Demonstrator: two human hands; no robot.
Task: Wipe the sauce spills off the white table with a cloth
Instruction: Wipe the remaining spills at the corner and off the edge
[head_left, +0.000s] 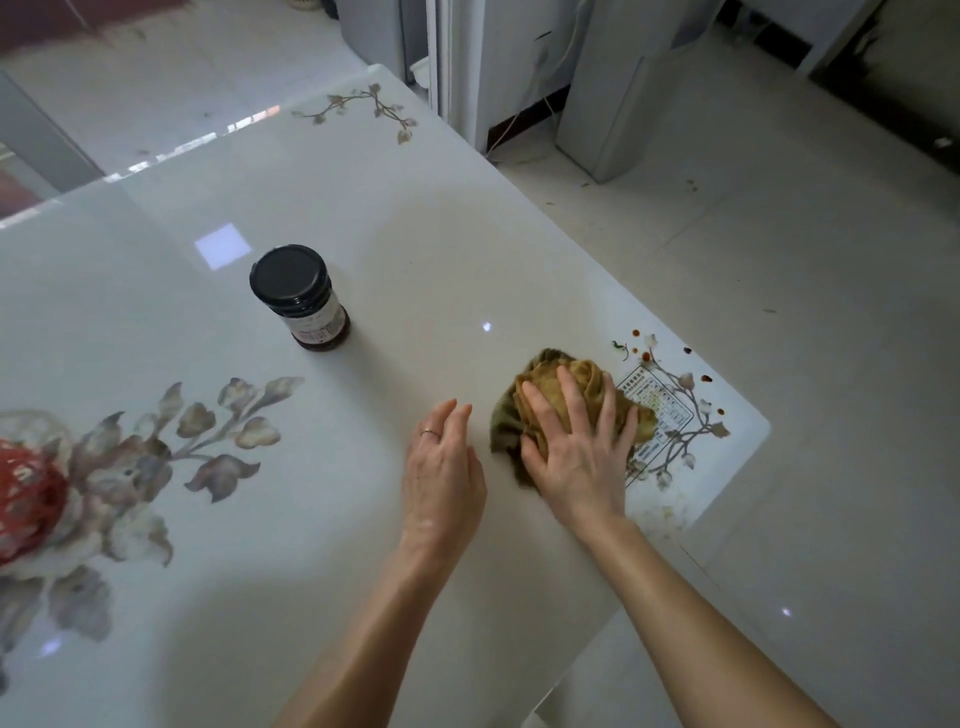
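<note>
Left forearm (363, 623) and right forearm (701, 623): bare, seen rising from the 6 o'clock edge of the view toward mid-table.
Red mesh object (26, 488): noted at 9 o'clock, cut off by the frame edge; its nature cannot be told.
White table (415, 234): glossy, with floral prints; the near right corner is shown at 3 o'clock.
Jar (301, 299): dark lid on, upright, at 10 o'clock of the hands and well apart from them.
Left hand (441, 467): fingers straight and relaxed, nothing held; laid palm-down just beside the cloth. A ring (430, 431) is worn. Contact with the table cannot be confirmed.
Right hand (576, 452): fingers spread and pressed flat on the cloth, not curled round it.
Cloth (543, 366): olive-yellow, bunched, on the table under the right palm, partly over a printed sticker (670, 415).
Sauce spills (645, 357): red spots recorded from 1 to 3 o'clock of the cloth, scattered toward the corner; faint speckled residue at 5 o'clock, near the table edge.
Done: no sauce is seen at 9 o'clock of the cloth.
Left: the corner spots and the residue are unwiped; the task is judged incomplete, with strokes toward 2 and 5 o'clock required.
</note>
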